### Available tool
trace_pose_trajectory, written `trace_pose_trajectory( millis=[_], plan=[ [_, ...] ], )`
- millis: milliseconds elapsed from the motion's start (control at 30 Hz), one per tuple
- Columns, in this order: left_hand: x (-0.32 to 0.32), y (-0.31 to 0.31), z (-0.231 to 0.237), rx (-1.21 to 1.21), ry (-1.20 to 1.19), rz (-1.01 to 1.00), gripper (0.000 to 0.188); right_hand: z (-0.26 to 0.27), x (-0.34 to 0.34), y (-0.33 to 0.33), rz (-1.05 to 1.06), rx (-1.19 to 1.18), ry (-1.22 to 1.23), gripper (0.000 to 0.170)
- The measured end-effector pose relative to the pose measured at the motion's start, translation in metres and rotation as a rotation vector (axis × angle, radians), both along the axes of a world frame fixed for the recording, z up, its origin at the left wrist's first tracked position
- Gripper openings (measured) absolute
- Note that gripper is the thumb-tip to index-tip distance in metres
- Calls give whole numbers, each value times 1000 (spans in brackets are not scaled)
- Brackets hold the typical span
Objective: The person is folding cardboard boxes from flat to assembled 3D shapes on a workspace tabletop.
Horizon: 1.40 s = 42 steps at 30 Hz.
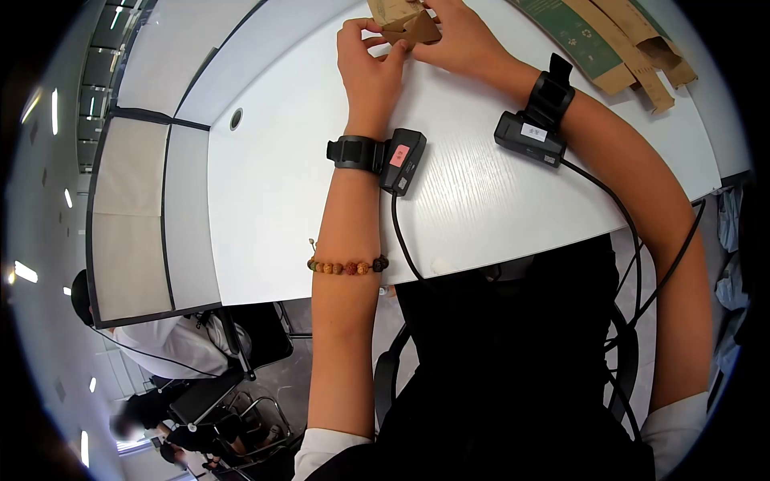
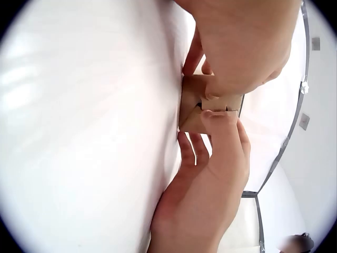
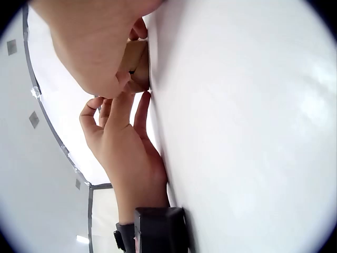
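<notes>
A small brown cardboard box is at the top of the head view, on the white table. My left hand grips it from the left, thumb on the near end and fingers around the side. From the right, my right hand holds the opposite side. In the left wrist view both thumbs press on the folded end flaps of the box, where a small dark gap shows between them. The right wrist view shows part of the box; the right hand covers the rest.
Flattened green and brown cardboard lies at the table's far right. A grey partition borders the left side, near a round cable hole in the white table. Cables trail from both wrist cameras. Other people sit beyond the partition.
</notes>
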<state>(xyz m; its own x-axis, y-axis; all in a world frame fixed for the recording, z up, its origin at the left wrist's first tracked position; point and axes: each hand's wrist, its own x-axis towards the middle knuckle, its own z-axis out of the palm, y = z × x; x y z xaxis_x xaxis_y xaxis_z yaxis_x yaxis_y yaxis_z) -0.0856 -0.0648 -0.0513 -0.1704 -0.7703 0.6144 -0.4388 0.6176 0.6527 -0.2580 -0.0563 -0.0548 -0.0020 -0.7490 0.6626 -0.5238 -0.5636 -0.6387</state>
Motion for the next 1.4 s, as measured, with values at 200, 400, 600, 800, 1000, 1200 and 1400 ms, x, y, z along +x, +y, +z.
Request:
trace_pose_trajectory(
  millis=[200, 400, 600, 800, 1000, 1200, 1400],
  plan=[
    [-1, 0, -1, 7, 16, -33, 35, 3, -1, 3, 25, 40, -49, 70],
    [-2, 4, 3, -3, -15, -72, 26, 5, -1, 4, -2, 90, -70, 61],
    [-2, 4, 2, 23, -14, -55, 24, 2, -2, 3, 18, 64, -67, 58],
    [-2, 4, 2, 9, -46, -35, 23, 4, -1, 7, 17, 68, -82, 55],
    [-2, 6, 4, -5, -63, -31, 25, 0, -2, -2, 23, 57, -109, 49],
    [0, 3, 1, 58, 9, -81, 32, 0, -4, -5, 33, 57, -139, 41],
    [-2, 8, 6, 55, -32, -69, 31, 4, -5, -3, -21, 11, -50, 35]
  ],
)
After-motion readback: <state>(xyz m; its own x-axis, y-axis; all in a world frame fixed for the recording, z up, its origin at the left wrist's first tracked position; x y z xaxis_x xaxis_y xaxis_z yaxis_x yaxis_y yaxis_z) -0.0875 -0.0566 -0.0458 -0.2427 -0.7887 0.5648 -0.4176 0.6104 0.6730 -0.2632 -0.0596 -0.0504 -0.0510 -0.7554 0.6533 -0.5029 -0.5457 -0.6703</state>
